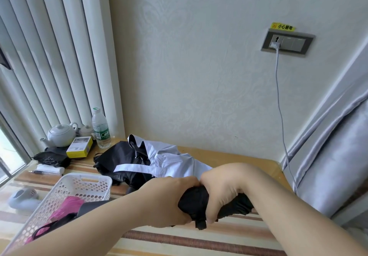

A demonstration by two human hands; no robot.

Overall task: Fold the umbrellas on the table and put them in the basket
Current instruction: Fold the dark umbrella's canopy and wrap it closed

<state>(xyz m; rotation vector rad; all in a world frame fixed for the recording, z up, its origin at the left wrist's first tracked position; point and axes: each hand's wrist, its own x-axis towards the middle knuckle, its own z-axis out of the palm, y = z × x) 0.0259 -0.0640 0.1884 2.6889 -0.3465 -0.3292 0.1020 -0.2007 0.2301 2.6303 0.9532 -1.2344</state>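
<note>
Both hands are wrapped round 1 black fabric folding umbrella (194,202), held just above the striped cloth-covered bench (199,237). The left hand (171,202) grips its left end, fingers curled under the bundle; the right hand (221,194) clasps it just beside, thumb and fingers closed over the cloth, and the 2 hands touch at the knuckles. More black canopy bulges out behind the right wrist, and a small black tab hangs down below the hands.

Behind the hands, on the bench, lies a half-collapsed umbrella with a black underside and pale grey-white outer fabric (159,160), its strap stretched across it.

To the left stands a white perforated plastic basket (83,182), holding a pink folded umbrella (67,208) and a dark one beside it, partly hidden by the left forearm.

Left of the basket lies a pale blue-white handheld device (23,198). Further back near the window are a white ceramic teapot (59,135), a yellow and grey cardboard box (79,147), a clear plastic water bottle with a green label (101,128), a black mesh pouch (50,159), a rolled white cloth (50,169) and a pen (42,173).

On the wall, a white plug and cable (275,45) sit in a grey socket panel (287,42).
</note>
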